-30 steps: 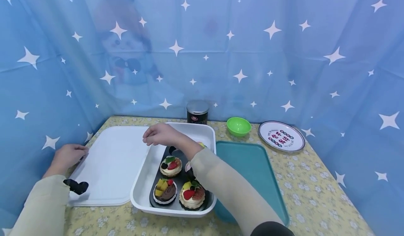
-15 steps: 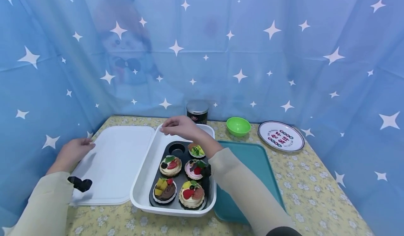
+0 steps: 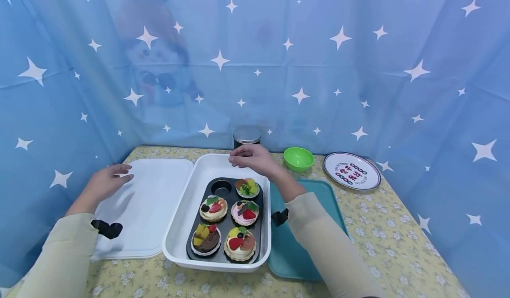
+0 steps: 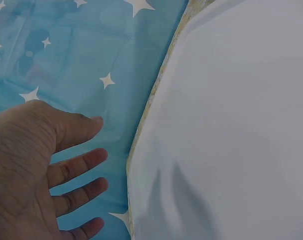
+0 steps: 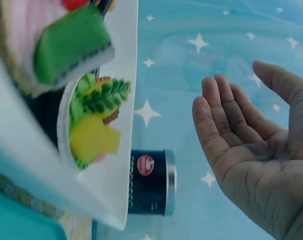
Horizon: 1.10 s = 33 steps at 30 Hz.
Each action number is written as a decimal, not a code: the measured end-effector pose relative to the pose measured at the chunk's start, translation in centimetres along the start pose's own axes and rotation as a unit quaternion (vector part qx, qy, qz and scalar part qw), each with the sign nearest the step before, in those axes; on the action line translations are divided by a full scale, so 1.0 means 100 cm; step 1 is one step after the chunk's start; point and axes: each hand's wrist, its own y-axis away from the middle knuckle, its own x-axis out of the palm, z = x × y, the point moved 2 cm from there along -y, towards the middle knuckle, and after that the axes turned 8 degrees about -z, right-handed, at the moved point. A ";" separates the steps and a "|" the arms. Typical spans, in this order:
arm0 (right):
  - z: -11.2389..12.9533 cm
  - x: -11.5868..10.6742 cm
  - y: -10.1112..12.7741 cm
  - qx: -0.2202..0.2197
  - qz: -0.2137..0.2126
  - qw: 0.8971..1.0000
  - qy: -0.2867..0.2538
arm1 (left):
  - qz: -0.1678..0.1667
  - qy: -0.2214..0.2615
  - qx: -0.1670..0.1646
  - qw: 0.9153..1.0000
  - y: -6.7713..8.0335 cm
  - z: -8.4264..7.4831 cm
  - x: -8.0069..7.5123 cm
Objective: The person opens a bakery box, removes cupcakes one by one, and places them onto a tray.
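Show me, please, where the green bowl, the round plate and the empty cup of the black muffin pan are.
green bowl (image 3: pixel 299 158), head view, inner hollow.
round plate (image 3: pixel 351 170), head view, printed centre.
empty cup (image 3: pixel 221 187), head view, dark hole at the pan's far left.

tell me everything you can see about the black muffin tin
The black muffin tin looks like dark metal, six cups in two columns. It lies flat inside the white tray. Five cups hold fruit-topped tarts; the far-left cup is empty. Neither hand touches it; the right hand hovers past its far end.
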 end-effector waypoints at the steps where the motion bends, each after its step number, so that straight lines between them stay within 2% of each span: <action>1: -0.001 -0.002 0.001 0.001 -0.002 1.000 -0.002 | 0.001 0.000 -0.001 1.000 0.000 -0.001 0.000; 5: -0.008 -0.009 0.007 0.015 -0.008 1.000 -0.012 | 0.000 0.006 -0.004 1.000 0.000 -0.003 0.001; 11: -0.019 -0.017 0.020 0.028 -0.014 0.999 0.016 | -0.007 0.027 -0.010 1.000 0.002 -0.013 0.007; 16: -0.040 -0.017 0.028 0.021 -0.010 0.995 0.095 | 0.011 0.064 -0.005 0.998 0.006 -0.034 0.020; 21: -0.056 -0.007 0.029 0.006 0.024 0.982 0.189 | 0.033 0.102 0.040 0.993 0.012 -0.056 0.041; 25: -0.059 -0.001 0.030 -0.012 0.056 0.965 0.256 | 0.065 0.155 0.062 0.984 0.018 -0.070 0.062; 28: -0.060 0.002 0.029 -0.016 0.066 0.953 0.296 | 0.095 0.201 0.069 0.973 0.023 -0.078 0.078; 33: -0.058 0.008 0.029 -0.017 0.068 0.933 0.353 | 0.130 0.264 0.083 0.952 0.030 -0.081 0.098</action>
